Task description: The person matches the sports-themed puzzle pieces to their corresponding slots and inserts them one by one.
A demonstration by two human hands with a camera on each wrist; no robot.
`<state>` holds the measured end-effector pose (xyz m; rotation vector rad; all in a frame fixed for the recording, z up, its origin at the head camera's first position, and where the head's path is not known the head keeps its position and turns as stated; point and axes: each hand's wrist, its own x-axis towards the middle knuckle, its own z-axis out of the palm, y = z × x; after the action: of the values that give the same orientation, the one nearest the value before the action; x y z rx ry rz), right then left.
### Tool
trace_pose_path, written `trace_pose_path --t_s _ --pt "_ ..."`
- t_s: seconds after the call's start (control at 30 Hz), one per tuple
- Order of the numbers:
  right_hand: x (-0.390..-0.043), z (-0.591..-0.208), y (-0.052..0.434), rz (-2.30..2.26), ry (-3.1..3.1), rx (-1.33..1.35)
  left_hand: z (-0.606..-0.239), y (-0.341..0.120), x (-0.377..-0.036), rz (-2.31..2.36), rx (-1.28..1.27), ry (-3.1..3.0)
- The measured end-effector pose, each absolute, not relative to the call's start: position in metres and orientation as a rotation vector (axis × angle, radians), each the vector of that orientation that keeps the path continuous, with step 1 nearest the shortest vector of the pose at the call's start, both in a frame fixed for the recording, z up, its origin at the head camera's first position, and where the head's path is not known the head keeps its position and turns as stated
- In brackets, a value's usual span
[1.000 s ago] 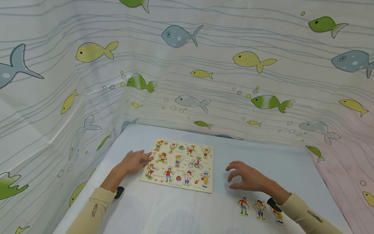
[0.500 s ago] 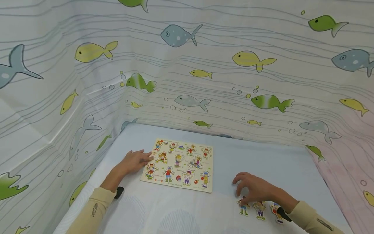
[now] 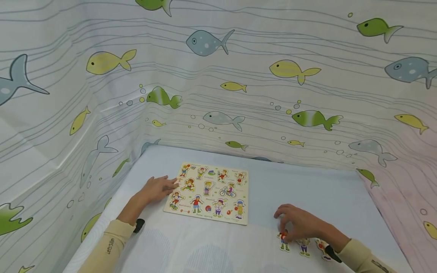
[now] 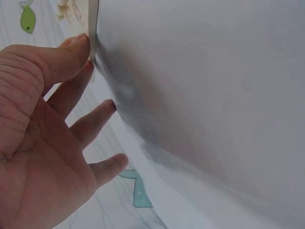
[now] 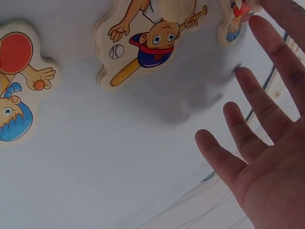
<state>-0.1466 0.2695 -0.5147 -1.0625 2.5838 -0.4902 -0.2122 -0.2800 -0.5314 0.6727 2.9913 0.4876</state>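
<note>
Fingers of the right hand (image 3: 300, 224) hang loosely spread, their tips just above the leftmost of three loose wooden cut-out child figures (image 3: 283, 241); whether they touch it cannot be told. These lie in a row on the pale blue table cover (image 3: 307, 189), near right, and include a baseball-bat figure (image 5: 147, 40). Farther left lies the rectangular wooden puzzle board with painted sporting children (image 3: 208, 193). The left hand (image 3: 157, 187) rests flat, straight fingers touching the board's left edge. Fish-patterned curtains (image 3: 218, 76) surround the table.
</note>
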Motion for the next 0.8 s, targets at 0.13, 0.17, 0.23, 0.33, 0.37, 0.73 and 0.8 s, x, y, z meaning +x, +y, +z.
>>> trace_pose_path --t_s 0.13,0.17,0.23,0.33,0.37,0.73,0.8 --pt "-0.1447 -0.5171 0.2702 -0.515 2.585 -1.058 -0.5325 -0.2806 -0.2118 0.482 0.671 2.989" --pt "-0.1442 -0.5178 0.2701 -0.52 2.584 -1.047 -0.5325 -0.2807 -0.2118 0.481 0.668 2.987" --pt "-0.1433 -0.5188 0.2697 -0.52 2.585 -1.025 -0.5322 -0.2811 -0.2117 0.475 0.669 2.989" --pt "-0.1427 -0.5196 0.2686 -0.502 2.593 -1.015 -0.5312 -0.281 -0.2113 0.48 0.668 2.992" --pt "-0.1426 -0.5196 0.2681 -0.496 2.596 -1.016 -0.5308 -0.281 -0.2112 0.485 0.667 2.993" --pt "-0.1399 -0.517 0.2617 -0.481 2.597 -0.984 -0.5276 -0.2801 -0.2093 0.509 0.658 2.994" --pt "-0.1393 -0.5174 0.2617 -0.477 2.594 -0.99 -0.5271 -0.2797 -0.2085 0.502 0.665 2.994"
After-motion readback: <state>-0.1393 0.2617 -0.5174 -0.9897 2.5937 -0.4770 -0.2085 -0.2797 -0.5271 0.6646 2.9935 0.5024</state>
